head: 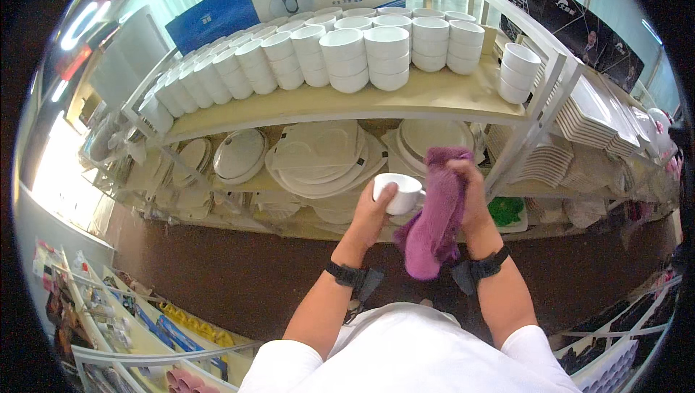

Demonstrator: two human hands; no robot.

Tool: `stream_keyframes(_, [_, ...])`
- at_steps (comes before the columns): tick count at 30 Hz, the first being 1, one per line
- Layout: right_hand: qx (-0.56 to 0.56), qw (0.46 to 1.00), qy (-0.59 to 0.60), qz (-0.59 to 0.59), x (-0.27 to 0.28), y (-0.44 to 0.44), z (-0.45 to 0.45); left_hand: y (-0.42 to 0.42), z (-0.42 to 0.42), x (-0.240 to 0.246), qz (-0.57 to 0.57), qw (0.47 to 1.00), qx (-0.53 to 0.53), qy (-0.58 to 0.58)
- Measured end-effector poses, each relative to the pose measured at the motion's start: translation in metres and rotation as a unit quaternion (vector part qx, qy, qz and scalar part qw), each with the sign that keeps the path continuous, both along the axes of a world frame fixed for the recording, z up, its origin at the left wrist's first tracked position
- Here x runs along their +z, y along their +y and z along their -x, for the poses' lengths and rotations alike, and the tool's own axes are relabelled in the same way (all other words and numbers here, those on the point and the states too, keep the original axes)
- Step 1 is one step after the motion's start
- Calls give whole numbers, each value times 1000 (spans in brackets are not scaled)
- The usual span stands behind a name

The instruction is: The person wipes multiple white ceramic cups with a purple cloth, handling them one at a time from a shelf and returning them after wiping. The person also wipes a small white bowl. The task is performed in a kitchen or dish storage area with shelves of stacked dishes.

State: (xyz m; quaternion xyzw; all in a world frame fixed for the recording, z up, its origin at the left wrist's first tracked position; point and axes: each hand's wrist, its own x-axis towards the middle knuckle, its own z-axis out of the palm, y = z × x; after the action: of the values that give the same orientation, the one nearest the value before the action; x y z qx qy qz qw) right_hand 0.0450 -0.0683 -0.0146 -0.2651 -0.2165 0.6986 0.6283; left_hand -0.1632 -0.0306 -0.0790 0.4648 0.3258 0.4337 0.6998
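Near the middle of the view, my left hand [373, 212] grips a white cup [400, 197] by its side, thumb against the outer wall. The cup's handle points right. Bunched in my right hand [469, 192] is a purple cloth [437, 213] that hangs down beside the cup; whether it touches the handle I cannot tell. In front of both hands, stacked white cups [347, 56] stand in rows on the upper board of a shelf [423, 94]. One separate stack of white cups [518, 72] stands at the board's right end.
Below the upper board lie stacked white plates [326, 154] and a lidded oval dish [240, 155]. White square dishes [589, 110] are stacked to the right of the shelf post [535, 116]. A green item [506, 211] sits low. Racks of goods [163, 328] stand behind me.
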Motion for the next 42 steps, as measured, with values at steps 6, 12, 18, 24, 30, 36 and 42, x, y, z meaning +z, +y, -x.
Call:
stream_keyframes(6, [-150, 808, -496, -279, -4, 3, 31, 0, -8, -19, 72, 979, 145, -126])
stream_keyframes(12, [-233, 673, -650, -264, -50, -4, 56, -4, -5, -10, 79, 967, 235, -58])
stream_keyframes(18, [-37, 650, -755, -86, -26, -3, 58, -6, 27, -37, 89, 954, 266, -105])
stream_keyframes(24, [-211, 692, -633, -274, -27, -3, 115, -11, 45, -20, -13, 984, 156, -80])
stream_keyframes(30, [-51, 832, -505, -224, -43, 21, 124, -14, 98, -18, -154, 980, 126, -6])
stream_keyframes(36, [45, 729, -644, -229, -19, 16, 169, -7, 132, -35, -316, 898, 191, 240])
stream_keyframes(42, [-71, 833, -543, -82, -60, 8, 177, -6, 115, -50, -469, 796, 190, 333])
